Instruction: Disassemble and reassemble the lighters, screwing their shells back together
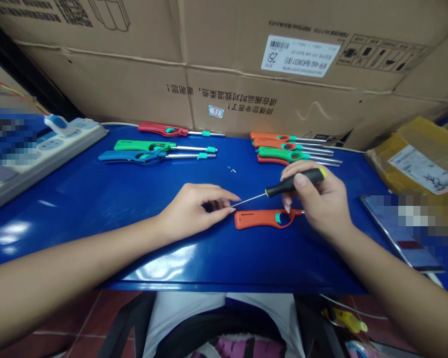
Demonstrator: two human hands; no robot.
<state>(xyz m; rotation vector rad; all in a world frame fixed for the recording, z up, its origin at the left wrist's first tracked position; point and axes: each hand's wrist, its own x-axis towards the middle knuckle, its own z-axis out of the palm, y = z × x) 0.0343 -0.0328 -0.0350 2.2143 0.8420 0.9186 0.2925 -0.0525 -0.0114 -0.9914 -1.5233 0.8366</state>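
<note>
Facing a large brown cardboard box (pixel 224 74) at 12 o'clock, printed upside down. Working over a shiny blue table (pixel 164 258), spreading out from the box's foot. Having a pale power strip (pixel 26 161) lying at 9 o'clock, slanting toward 2, and a taped carton (pixel 399 144) resting at 3 o'clock. Having a phone (pixel 384 221) lying near the carton, between 3 and 4 o'clock.

Wrapping the right grip (pixel 328 204) closely round the black-and-yellow handle of a screwdriver (pixel 281 186). Holding the left grip (pixel 188 209) partly closed at 8 o'clock, thumb and forefinger nearly together at the screwdriver's tip; not being able to tell about any small piece between them.

Having a red lighter (pixel 153 129), a green lighter (pixel 134 145) and a blue lighter (pixel 121 157) lying at 10 o'clock, and a pile of lighters (pixel 271 152) overlapping at 2 o'clock, all aiming metal tubes toward 3. Having an orange lighter (pixel 256 219) lying flat at 4 o'clock, just below the screwdriver's shaft, its long axis running almost from 9 to 3, tube toward 3, disappearing behind the right grip.

Pointing the screwdriver's tip toward half past eight, butt toward half past two, long axis running slantwise. Seeing tiny white bits (pixel 233 170) lying near the centre.
</note>
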